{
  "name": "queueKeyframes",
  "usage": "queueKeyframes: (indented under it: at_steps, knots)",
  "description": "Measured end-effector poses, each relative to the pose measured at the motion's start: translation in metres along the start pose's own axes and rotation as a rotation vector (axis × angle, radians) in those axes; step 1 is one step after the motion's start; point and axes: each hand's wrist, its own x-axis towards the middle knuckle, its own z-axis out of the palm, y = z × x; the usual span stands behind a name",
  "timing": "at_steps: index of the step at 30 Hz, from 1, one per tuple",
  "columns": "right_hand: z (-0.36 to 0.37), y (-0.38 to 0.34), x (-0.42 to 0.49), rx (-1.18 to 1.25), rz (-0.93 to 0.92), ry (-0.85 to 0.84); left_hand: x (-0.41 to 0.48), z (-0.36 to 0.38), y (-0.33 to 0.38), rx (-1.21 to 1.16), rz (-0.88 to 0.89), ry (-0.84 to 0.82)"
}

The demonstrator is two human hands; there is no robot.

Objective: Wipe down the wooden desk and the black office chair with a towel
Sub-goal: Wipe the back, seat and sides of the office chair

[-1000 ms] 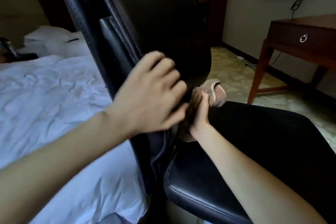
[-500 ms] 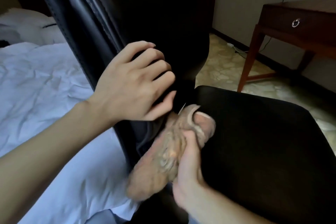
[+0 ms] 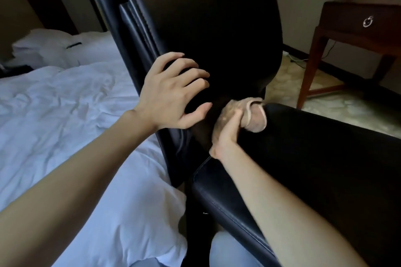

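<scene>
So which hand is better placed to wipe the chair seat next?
Probably the right hand: it grips the towel at the crease where the black seat begins. The left hand holds nothing and only rests on the backrest.

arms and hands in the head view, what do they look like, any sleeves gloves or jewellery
The left forearm and right forearm are bare, with no sleeves in view. The left hand and right hand wear no gloves, and no watch, ring or bracelet shows. The nails visible on the left hand look short and unpainted.
</scene>
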Motion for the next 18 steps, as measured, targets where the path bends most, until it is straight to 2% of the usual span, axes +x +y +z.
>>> queueKeyframes:
  at_steps: [1, 4, 8, 10, 12, 14, 18]
  knots:
    - [0.005, 0.015, -0.010, 0.032, 0.025, 0.031, -0.001, 0.002, -0.002, 0.006, 0.003, 0.011]
    - [0.010, 0.043, -0.040, -0.037, 0.005, 0.259, -0.004, 0.009, -0.006, 0.010, 0.032, 0.023]
    - [0.005, 0.037, -0.077, -0.016, 0.100, 0.181, -0.003, 0.012, -0.010, 0.042, 0.028, 0.029]
    - [-0.014, 0.014, -0.074, -0.090, 0.019, 0.195, -0.002, 0.011, -0.008, 0.052, 0.008, 0.023]
    - [-0.033, -0.020, -0.064, -0.180, -0.166, 0.153, -0.002, 0.008, -0.004, 0.053, -0.030, 0.008]
    - [-0.046, -0.056, -0.056, -0.441, -0.408, 0.056, -0.001, 0.002, 0.001, 0.039, -0.082, -0.001]
    - [-0.071, -0.084, -0.044, -1.432, -1.041, -0.200, 0.005, -0.011, 0.020, -0.102, -0.164, -0.028]
